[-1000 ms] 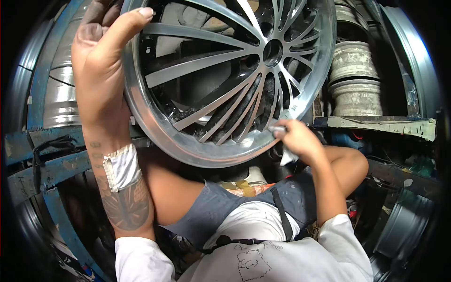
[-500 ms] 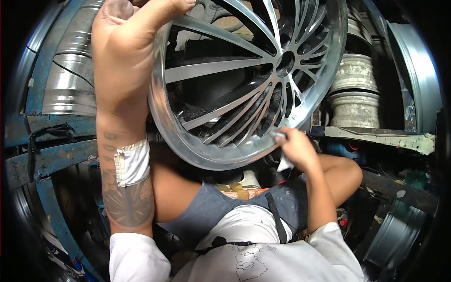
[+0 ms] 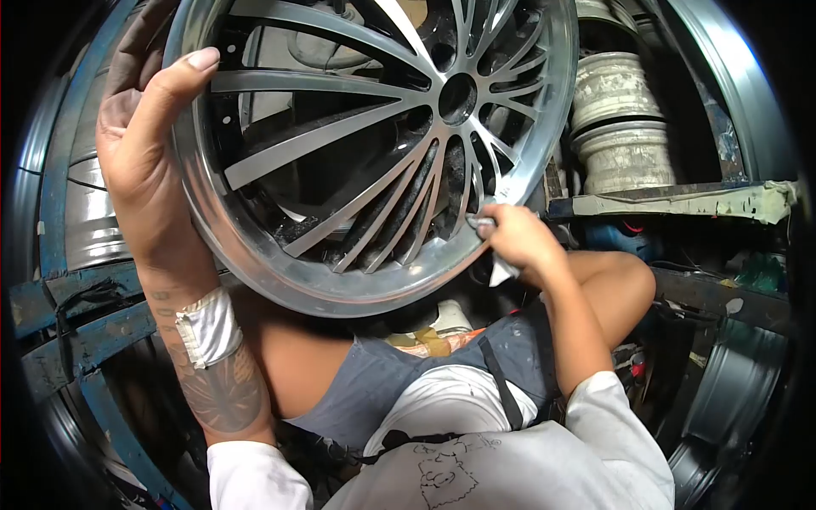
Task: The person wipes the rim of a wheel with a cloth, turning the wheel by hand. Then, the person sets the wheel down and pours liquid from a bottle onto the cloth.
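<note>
Since the frame before, the wheel (image 3: 340, 293) and the left hand (image 3: 140, 166) have shifted toward the left of the view, which has itself moved a little; the right hand (image 3: 527, 242) keeps to about the same stretch of the lower right lip.

The left hand is part open, its thumb against the front of the outer rim and its fingers round the edge, partly hidden. The right hand is closed, fingertips pinching a small pale wad (image 3: 481, 223) against the lip, with a white flap hanging below; its material is hard to tell.

The wheel stands tilted in front of the person, over the bent legs (image 3: 297, 357); whatever bears it underneath is hidden. It looks like rigid metal, probably heavy and awkward for its breadth, so one hand likely steadies more than lifts. The smooth lip could be slippery, and its polished face looks easy to scratch. The outer rim offers the surest hold, ideally at opposite sides; the thin, close-set spokes look less handy and may have hard edges.

Farther out, worn rims (image 3: 626, 157) stand stacked above a pale shelf edge (image 3: 680, 201) on the right, and a blue frame (image 3: 119, 416) runs down the left.
</note>
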The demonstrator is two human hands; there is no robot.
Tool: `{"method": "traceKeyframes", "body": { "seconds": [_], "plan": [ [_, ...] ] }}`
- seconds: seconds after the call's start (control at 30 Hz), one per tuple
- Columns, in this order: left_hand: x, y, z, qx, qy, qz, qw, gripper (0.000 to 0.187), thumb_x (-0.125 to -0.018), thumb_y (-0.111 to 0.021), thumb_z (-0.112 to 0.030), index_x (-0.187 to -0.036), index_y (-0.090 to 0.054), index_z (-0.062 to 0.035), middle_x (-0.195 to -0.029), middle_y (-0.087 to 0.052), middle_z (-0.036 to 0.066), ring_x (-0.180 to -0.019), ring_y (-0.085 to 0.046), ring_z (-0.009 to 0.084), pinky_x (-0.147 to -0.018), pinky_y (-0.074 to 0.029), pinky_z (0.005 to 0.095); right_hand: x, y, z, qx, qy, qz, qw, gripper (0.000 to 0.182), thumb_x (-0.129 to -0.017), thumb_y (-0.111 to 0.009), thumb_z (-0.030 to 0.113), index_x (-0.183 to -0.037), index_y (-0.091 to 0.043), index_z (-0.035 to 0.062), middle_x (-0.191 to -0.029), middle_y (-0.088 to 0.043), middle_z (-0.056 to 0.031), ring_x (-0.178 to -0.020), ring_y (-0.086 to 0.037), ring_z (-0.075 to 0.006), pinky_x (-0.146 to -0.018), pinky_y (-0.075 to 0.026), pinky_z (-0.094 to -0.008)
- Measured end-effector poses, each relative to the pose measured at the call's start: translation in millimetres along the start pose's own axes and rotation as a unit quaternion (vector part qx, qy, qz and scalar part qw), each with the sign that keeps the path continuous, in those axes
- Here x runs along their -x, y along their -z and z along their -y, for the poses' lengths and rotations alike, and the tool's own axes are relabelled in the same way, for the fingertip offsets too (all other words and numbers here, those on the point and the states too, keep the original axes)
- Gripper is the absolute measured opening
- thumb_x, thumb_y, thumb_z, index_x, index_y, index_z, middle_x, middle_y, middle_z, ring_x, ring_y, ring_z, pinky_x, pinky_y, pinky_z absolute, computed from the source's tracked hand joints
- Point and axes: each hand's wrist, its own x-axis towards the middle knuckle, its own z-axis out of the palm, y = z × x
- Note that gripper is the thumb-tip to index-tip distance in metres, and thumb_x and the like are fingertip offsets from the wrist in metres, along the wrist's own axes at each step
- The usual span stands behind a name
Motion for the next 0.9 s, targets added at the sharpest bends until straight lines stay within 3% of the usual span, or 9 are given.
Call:
{"method": "traceKeyframes", "body": {
  "seconds": [0.33,0.47,0.53,0.6,0.7,0.73,0.8,0.83,0.9],
  "plan": [
    [-6,-3,-3,-0.065,-0.052,0.05,0.995,0.057,-0.091,-0.068,-0.006,-0.144,-0.051,0.0093,-0.136,-0.066,0.02,-0.125,-0.064,0.0231,-0.111,-0.045,0.0322,23,-27,7,0.037,0.007,-0.068,0.997,0.026,-0.096,-0.062,0.027,-0.113,-0.07,0.0104,-0.104,-0.073,-0.0266,-0.101,-0.069,-0.0464,-0.091,-0.054,-0.0574],
    [-12,-22,-10,-0.08,-0.069,0.036,0.994,0.062,-0.091,-0.07,-0.006,-0.147,-0.048,0.0081,-0.142,-0.062,0.021,-0.13,-0.061,0.0237,-0.113,-0.044,0.0329,50,-1,-15,-0.063,0.069,-0.105,0.99,0.036,-0.095,-0.066,0.028,-0.129,-0.07,0.0162,-0.107,-0.073,-0.0248,-0.103,-0.069,-0.0454,-0.092,-0.054,-0.0529],
    [-14,-37,-25,-0.097,-0.038,0.037,0.994,0.063,-0.09,-0.072,-0.004,-0.148,-0.049,0.0052,-0.14,-0.062,0.019,-0.129,-0.061,0.02,-0.108,-0.047,0.0284,81,69,-9,-0.053,0.056,-0.125,0.989,0.037,-0.094,-0.069,0.029,-0.128,-0.071,0.0165,-0.106,-0.073,-0.0237,-0.101,-0.07,-0.0427,-0.09,-0.055,-0.051],
    [-14,-49,-33,-0.062,-0.012,0.036,0.997,0.062,-0.091,-0.072,-0.004,-0.149,-0.049,0.002,-0.133,-0.064,0.013,-0.103,-0.06,0.0062,-0.083,-0.044,0.0166,104,134,-24,0.0,0.145,-0.225,0.964,0.038,-0.093,-0.071,0.03,-0.127,-0.071,0.0158,-0.102,-0.073,-0.0237,-0.097,-0.071,-0.0409,-0.088,-0.056,-0.0484],
    [-23,-35,-16,0.004,-0.002,0.079,0.997,0.058,-0.092,-0.062,0.002,-0.147,-0.047,0.0069,-0.139,-0.062,0.018,-0.13,-0.059,0.0204,-0.111,-0.041,0.0294,138,252,-31,0.095,0.298,-0.452,0.835,0.044,-0.089,-0.076,0.03,-0.129,-0.07,0.0126,-0.101,-0.077,-0.0164,-0.095,-0.074,-0.0361,-0.092,-0.056,-0.0402],
    [-22,-36,-13,0.018,-0.007,0.069,0.997,0.058,-0.091,-0.061,0.003,-0.146,-0.047,0.0094,-0.14,-0.061,0.019,-0.132,-0.058,0.0225,-0.114,-0.039,0.0321,155,294,-22,0.065,0.355,-0.488,0.794,0.047,-0.09,-0.077,0.029,-0.132,-0.069,0.0113,-0.111,-0.077,-0.0136,-0.101,-0.074,-0.0266,-0.095,-0.055,-0.0373],
    [-23,-34,-5,0.02,-0.011,0.067,0.998,0.058,-0.09,-0.061,0.005,-0.146,-0.047,0.0095,-0.14,-0.061,0.019,-0.132,-0.058,0.0229,-0.114,-0.04,0.0326,225,367,14,0.009,0.302,-0.478,0.824,0.044,-0.093,-0.075,0.025,-0.134,-0.069,0.0114,-0.105,-0.078,-0.0079,-0.094,-0.071,-0.0172,-0.088,-0.056,-0.0353],
    [-23,-33,-1,0.03,-0.025,0.067,0.997,0.057,-0.09,-0.06,0.005,-0.145,-0.047,0.0096,-0.139,-0.061,0.019,-0.131,-0.058,0.0229,-0.113,-0.041,0.0325,264,402,32,0.127,0.374,-0.503,0.769,0.042,-0.093,-0.074,0.016,-0.133,-0.068,0.0047,-0.131,-0.069,-0.0123,-0.124,-0.062,-0.0194,-0.109,-0.047,-0.0332],
    [-25,-38,1,0.035,-0.048,0.061,0.996,0.056,-0.089,-0.059,0.005,-0.144,-0.049,0.0084,-0.137,-0.063,0.018,-0.126,-0.061,0.0217,-0.108,-0.045,0.0302,358,448,65,0.373,0.344,-0.518,0.688,0.047,-0.097,-0.069,0.02,-0.143,-0.061,0.0115,-0.154,-0.054,-0.0145,-0.142,-0.051,-0.027,-0.117,-0.042,-0.0444]
  ]
}}
